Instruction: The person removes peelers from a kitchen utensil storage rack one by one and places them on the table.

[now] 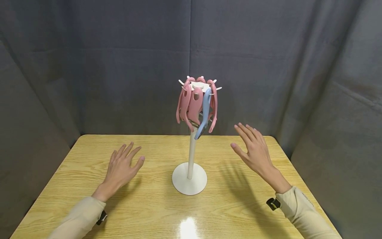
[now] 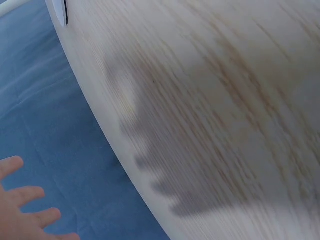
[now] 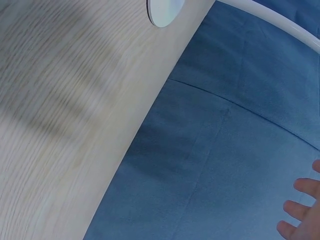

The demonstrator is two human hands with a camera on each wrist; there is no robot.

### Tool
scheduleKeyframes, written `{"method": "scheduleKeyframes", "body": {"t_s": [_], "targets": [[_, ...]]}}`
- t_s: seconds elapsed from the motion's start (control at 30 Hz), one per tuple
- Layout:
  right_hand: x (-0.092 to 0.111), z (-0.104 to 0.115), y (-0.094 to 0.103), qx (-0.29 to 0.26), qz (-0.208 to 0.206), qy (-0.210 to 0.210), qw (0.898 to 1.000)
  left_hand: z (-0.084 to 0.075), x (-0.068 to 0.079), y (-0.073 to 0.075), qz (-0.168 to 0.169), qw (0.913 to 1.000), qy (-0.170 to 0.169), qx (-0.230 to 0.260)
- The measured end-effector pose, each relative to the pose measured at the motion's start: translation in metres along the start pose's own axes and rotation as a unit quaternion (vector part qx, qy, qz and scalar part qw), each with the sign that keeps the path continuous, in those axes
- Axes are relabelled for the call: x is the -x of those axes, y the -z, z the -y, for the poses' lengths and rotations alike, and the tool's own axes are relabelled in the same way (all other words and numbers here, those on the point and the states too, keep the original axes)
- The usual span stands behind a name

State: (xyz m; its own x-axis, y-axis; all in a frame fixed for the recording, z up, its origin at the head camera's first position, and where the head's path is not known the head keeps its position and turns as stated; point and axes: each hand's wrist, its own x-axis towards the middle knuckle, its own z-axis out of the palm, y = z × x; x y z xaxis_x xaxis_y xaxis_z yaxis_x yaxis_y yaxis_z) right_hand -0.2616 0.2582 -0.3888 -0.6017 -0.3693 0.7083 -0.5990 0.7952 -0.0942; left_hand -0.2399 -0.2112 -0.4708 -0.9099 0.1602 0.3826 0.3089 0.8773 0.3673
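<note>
A white stand with a round base (image 1: 189, 186) and a thin pole is upright on the table. From the hooks at its top hang several pink-handled utensils (image 1: 195, 103) and one with a light blue handle (image 1: 205, 111); their lower ends are mostly hidden behind the handles. To the left of the stand, my left hand (image 1: 120, 167) hovers over the table with fingers spread, holding nothing. My right hand (image 1: 255, 151) is raised on the right side, fingers extended, also holding nothing. Neither hand touches the stand. Only fingertips show in both wrist views.
The wooden table (image 1: 143, 209) has rounded far corners. Grey curtains (image 1: 128, 66) hang behind it and along both sides. Dark wrist devices (image 1: 273, 203) sit at the sleeve cuffs. Light glares off the table's near middle.
</note>
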Motion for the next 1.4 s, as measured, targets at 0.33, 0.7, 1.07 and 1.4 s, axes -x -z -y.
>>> {"method": "scheduleKeyframes", "body": {"t_s": [0.33,0.7,1.07,1.4], "targets": [[-0.005,0.003,0.0,-0.018,-0.028,0.005,0.999,-0.006,-0.002,-0.005,0.004,0.9999,-0.004,0.014],[-0.008,0.007,0.004,-0.033,-0.038,0.004,0.999,-0.009,-0.002,-0.012,0.001,0.9991,-0.003,0.043],[-0.014,0.012,0.008,-0.046,-0.057,0.017,0.997,-0.012,0.0,-0.016,0.003,0.9986,-0.002,0.053],[-0.022,0.019,0.011,-0.055,-0.073,0.02,0.996,-0.017,-0.001,-0.02,0.004,0.9973,-0.007,0.074]]}}
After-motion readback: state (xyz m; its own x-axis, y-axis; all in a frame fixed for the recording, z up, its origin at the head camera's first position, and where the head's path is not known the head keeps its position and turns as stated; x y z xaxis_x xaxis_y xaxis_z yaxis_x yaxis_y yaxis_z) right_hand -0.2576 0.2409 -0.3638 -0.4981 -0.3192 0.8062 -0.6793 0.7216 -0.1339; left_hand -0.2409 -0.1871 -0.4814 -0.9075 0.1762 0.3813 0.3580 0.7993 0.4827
